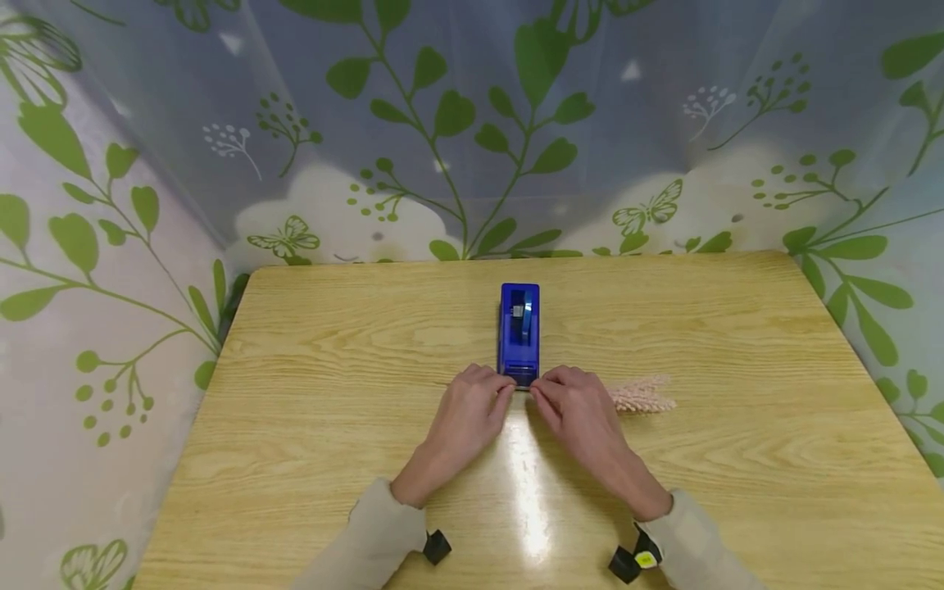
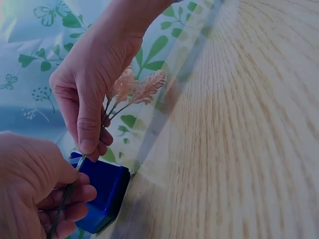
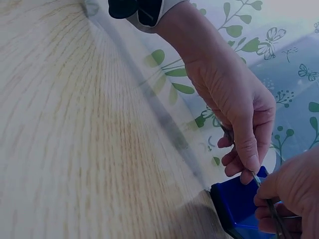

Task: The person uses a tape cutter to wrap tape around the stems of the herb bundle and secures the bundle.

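Left hand (image 1: 472, 414) and right hand (image 1: 584, 414), 2 in all, each pinching the dark stems (image 2: 65, 197) of a pink flower sprig (image 1: 642, 396); its heads lie beyond the right hand's outer side. Blue tape dispenser (image 1: 520, 328) on worktop (image 1: 332, 369), just ahead of and between both hands.

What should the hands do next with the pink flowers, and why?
Perhaps roll the stems a little: the left hand and right hand both pinch them at the near end of the blue tape dispenser, and what looks like clear tape shows between the hands, so a roll might wrap it round.
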`<action>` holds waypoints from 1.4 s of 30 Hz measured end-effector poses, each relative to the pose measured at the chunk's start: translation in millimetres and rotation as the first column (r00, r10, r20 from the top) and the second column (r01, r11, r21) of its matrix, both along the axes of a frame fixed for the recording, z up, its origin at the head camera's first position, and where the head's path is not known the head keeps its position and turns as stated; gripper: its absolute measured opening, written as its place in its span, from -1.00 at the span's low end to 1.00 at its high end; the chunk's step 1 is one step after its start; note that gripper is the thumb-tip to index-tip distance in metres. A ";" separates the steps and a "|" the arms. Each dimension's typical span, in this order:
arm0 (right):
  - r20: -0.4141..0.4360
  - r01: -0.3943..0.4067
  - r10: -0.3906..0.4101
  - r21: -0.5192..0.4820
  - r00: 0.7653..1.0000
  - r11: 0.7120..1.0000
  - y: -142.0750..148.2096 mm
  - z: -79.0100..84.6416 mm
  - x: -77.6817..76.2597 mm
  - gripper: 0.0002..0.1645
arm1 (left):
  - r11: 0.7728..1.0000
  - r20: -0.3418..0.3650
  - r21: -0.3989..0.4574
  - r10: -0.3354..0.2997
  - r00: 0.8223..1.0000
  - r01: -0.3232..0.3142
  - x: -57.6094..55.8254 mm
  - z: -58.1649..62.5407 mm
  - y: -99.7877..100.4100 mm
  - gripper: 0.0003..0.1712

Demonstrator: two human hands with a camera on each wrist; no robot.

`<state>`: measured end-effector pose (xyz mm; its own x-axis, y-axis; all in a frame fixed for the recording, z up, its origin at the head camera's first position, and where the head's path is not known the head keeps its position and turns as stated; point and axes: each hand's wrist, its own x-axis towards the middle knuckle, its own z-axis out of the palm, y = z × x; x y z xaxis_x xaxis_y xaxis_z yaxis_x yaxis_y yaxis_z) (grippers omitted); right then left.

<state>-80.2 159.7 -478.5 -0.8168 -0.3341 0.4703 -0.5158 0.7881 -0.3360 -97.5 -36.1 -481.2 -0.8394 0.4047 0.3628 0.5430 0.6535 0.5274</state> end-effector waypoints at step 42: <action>-0.037 0.032 -0.033 -0.016 0.999 0.999 1.8 1.6 -2.6 -0.96 | 0.997 -0.014 0.059 0.041 0.999 -0.040 -0.3 -1.1 -1.6 -0.92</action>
